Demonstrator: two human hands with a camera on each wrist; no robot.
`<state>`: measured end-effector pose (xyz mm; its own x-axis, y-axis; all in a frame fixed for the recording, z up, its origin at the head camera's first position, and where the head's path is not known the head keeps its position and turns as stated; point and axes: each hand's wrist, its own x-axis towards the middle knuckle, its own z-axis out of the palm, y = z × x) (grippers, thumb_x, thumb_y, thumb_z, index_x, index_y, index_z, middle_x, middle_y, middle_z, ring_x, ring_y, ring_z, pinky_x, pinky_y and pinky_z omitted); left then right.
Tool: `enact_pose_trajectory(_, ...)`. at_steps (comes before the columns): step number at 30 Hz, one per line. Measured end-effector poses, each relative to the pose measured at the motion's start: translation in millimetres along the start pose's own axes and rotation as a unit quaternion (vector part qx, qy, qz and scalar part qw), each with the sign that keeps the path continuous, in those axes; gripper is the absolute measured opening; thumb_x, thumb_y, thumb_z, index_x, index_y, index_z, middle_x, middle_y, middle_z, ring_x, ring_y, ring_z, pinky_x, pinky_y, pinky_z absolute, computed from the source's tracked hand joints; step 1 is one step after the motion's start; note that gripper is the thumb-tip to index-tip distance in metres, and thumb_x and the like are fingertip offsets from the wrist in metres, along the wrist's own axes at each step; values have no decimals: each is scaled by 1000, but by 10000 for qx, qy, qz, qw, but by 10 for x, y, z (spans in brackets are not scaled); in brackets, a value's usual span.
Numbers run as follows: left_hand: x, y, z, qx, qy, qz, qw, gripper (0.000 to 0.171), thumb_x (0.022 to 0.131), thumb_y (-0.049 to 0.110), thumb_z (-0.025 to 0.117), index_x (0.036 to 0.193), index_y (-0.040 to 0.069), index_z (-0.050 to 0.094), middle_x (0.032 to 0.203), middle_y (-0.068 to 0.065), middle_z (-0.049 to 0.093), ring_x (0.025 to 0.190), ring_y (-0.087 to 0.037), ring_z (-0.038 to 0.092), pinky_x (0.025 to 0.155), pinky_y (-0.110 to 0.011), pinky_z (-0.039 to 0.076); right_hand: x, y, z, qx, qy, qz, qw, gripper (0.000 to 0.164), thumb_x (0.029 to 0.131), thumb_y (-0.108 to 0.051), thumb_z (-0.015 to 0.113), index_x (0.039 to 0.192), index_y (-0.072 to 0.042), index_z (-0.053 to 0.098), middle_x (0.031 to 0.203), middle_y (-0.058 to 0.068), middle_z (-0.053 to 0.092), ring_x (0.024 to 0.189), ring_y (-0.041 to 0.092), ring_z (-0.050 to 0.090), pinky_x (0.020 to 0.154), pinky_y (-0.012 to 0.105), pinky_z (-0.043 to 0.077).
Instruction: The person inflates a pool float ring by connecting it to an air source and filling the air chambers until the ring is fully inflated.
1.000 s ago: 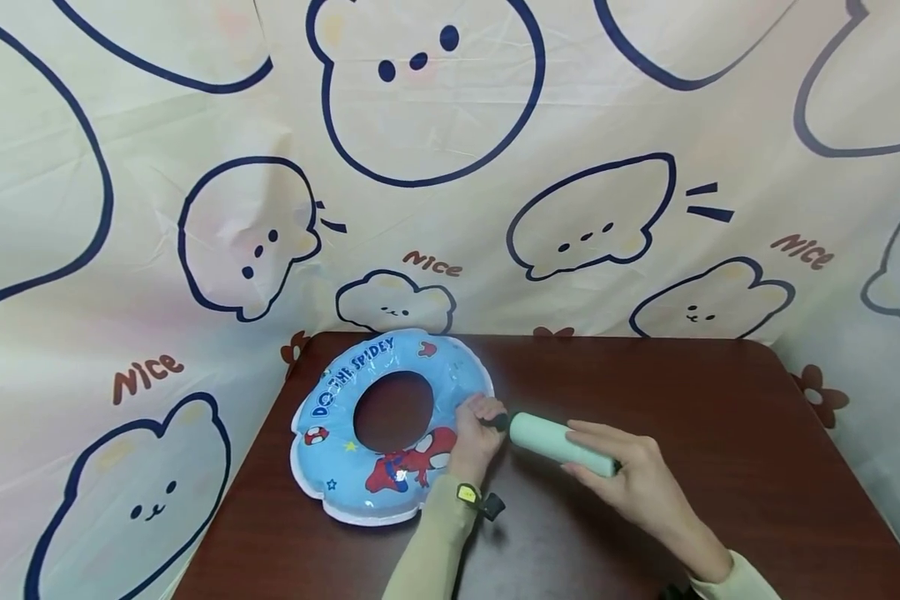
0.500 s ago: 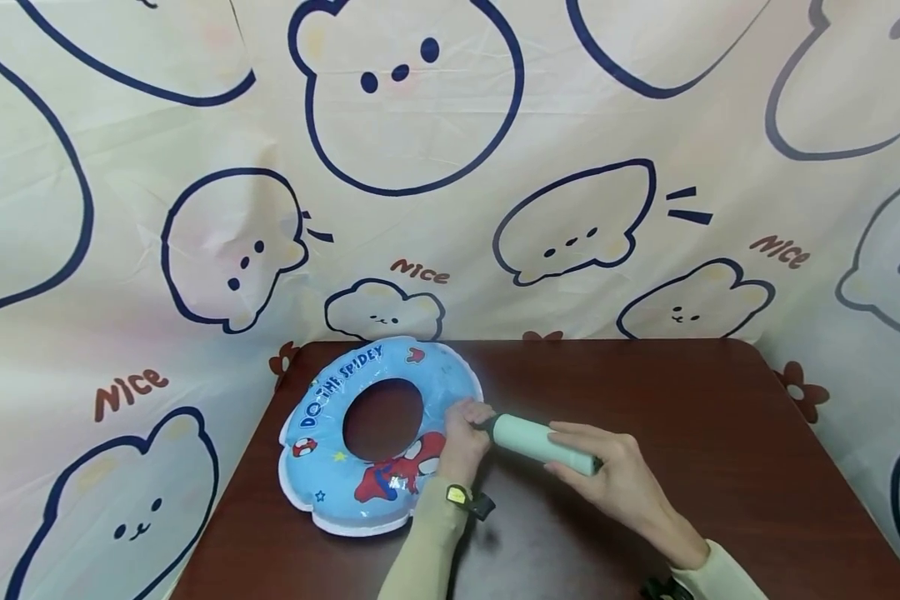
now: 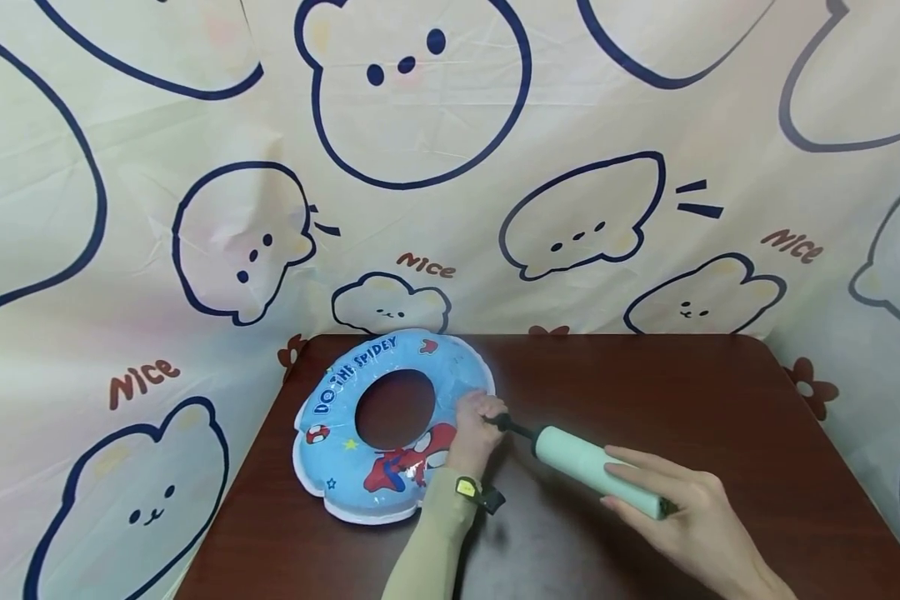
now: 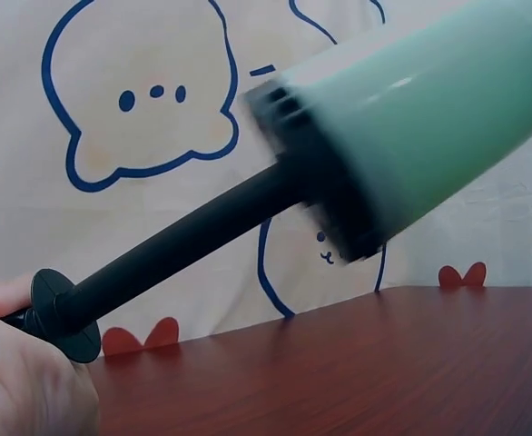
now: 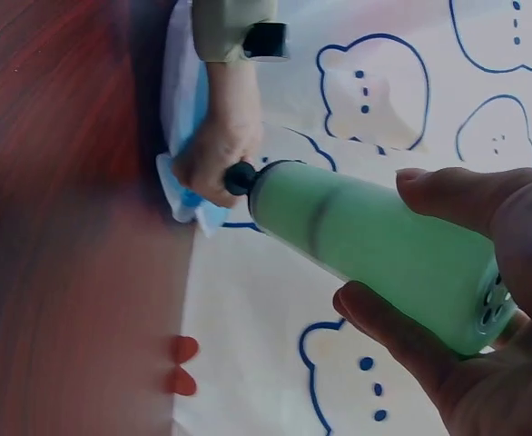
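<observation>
A blue inflatable swim ring (image 3: 330,450) with a red cartoon figure lies on the left of the table. At its right edge my left hand (image 3: 476,429) grips the black end of a mint-green hand pump (image 3: 596,469), fingers curled and covering the ring beneath. The pump's black rod (image 4: 189,238) shows bare in the left wrist view, running from a small disc by that hand into the barrel. My right hand (image 3: 693,512) holds the barrel's far end between thumb and fingers, tilted down toward the right. In the right wrist view the fingers flank the barrel (image 5: 375,245).
The dark brown tabletop (image 3: 645,392) spreads under everything. A pale curtain (image 3: 465,217) with cartoon bears hangs right behind its back edge and along both sides. A black strap device (image 3: 480,496) sits on my left wrist.
My right hand first pushed the pump barrel up close to my left hand, then drew it back down and right, baring the black rod. My left hand keeps its grip by the ring.
</observation>
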<state>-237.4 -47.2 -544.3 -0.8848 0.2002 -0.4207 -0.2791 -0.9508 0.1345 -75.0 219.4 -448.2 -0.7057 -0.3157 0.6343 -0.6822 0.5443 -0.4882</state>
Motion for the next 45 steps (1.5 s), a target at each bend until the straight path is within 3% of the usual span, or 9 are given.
enact_pose_trajectory(4, -12, -20, 1, 2, -10, -123, 9999, 59, 114, 16, 29, 55, 13, 37, 49, 4, 39, 40, -8, 40, 40, -17, 38, -88, -91, -187, -110, -114, 146, 9998, 61, 63, -1, 101, 118, -19, 82, 126, 3, 77, 94, 1, 74, 78, 8, 56)
enact_pose_trajectory(10, -39, -34, 23, -39, -38, -82, 10000, 59, 114, 16, 29, 56, 14, 36, 49, 4, 39, 39, -7, 39, 40, -15, 37, -192, -123, -433, 5, 225, -233, 9995, 56, 62, -13, 103, 114, -12, 83, 123, 6, 78, 102, -7, 71, 75, 7, 55)
enact_pose_trajectory(13, -57, -70, 41, -23, -28, -105, 9999, 58, 114, 15, 30, 56, 14, 36, 49, 5, 39, 40, -7, 40, 40, -15, 38, -193, -105, -460, -5, 230, -239, 9995, 55, 61, -13, 104, 112, -12, 84, 122, 7, 79, 104, -8, 70, 76, 7, 55)
enact_pose_trajectory(15, -69, -106, 36, -46, 11, -155, 9999, 57, 113, 15, 31, 56, 13, 36, 50, 4, 39, 40, -7, 41, 41, -16, 38, -164, -81, -390, -56, 82, -107, 9999, 56, 61, -9, 103, 114, -15, 83, 124, 6, 78, 103, -7, 71, 79, 7, 55)
enact_pose_trajectory(19, -98, -146, -15, -269, 211, -60, 9994, 55, 111, 13, 32, 56, 13, 36, 50, 4, 38, 41, -8, 40, 42, -16, 38, -54, 55, -35, -15, 22, -216, 9998, 54, 66, -6, 100, 116, -17, 83, 124, 6, 78, 96, 2, 75, 80, 9, 57)
enact_pose_trajectory(25, -103, -183, -86, -449, 190, 221, 9986, 55, 110, 11, 32, 55, 14, 35, 51, 5, 38, 42, -6, 39, 45, -14, 36, 76, 335, 387, 261, 569, -928, 9937, 38, 75, -17, 98, 109, -10, 84, 116, 13, 80, 87, 18, 79, 77, 13, 59)
enact_pose_trajectory(30, -112, -206, -62, -468, 101, 204, 9986, 56, 110, 11, 31, 55, 15, 34, 49, 6, 38, 41, -5, 39, 44, -14, 36, 148, 375, 521, 108, 412, -898, 9950, 46, 67, -10, 99, 110, -12, 84, 118, 9, 80, 88, 19, 80, 78, 14, 60)
enact_pose_trajectory(37, -146, -208, -36, -475, 92, 205, 9986, 56, 110, 11, 29, 55, 15, 34, 48, 6, 39, 40, -4, 38, 43, -13, 35, 223, 389, 612, 128, 360, -899, 9952, 46, 67, -9, 99, 110, -12, 84, 118, 9, 80, 87, 18, 79, 77, 14, 60)
enact_pose_trajectory(45, -159, -108, -49, -117, 296, 181, 9993, 56, 111, 14, 31, 55, 15, 34, 50, 6, 38, 41, -5, 40, 46, -13, 36, 151, 415, 564, 648, 474, -549, 9953, 56, 56, 4, 100, 109, -10, 84, 114, 10, 80, 92, 19, 79, 79, 11, 57)
